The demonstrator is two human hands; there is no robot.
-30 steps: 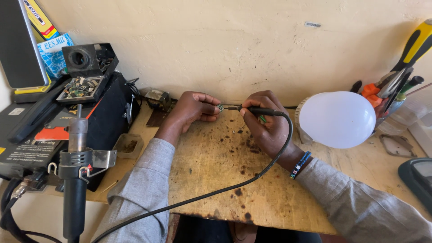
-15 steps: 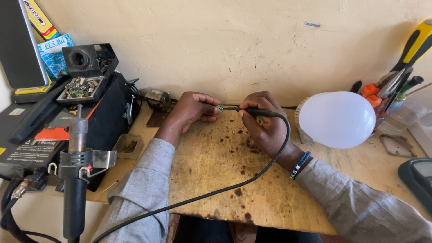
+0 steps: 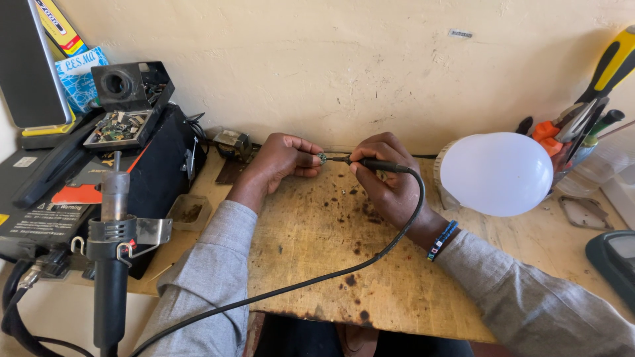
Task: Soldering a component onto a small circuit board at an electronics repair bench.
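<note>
My left hand (image 3: 281,160) pinches a small dark electronic part (image 3: 323,158) between thumb and fingertips, just above the far end of a scorched wooden board (image 3: 317,264). My right hand (image 3: 387,178) grips a black soldering iron (image 3: 374,163) like a pen, with its metal tip touching the small part. The iron's black cable (image 3: 344,268) loops back across the board toward my body. Both wrists rest near the board.
A large white bulb (image 3: 496,173) lies right of my right hand. A hot-air handle (image 3: 111,264) stands in its holder at the front left, beside a black rework station (image 3: 86,192). Screwdrivers and pliers (image 3: 582,125) stand at the far right. A small transformer (image 3: 233,143) sits by the wall.
</note>
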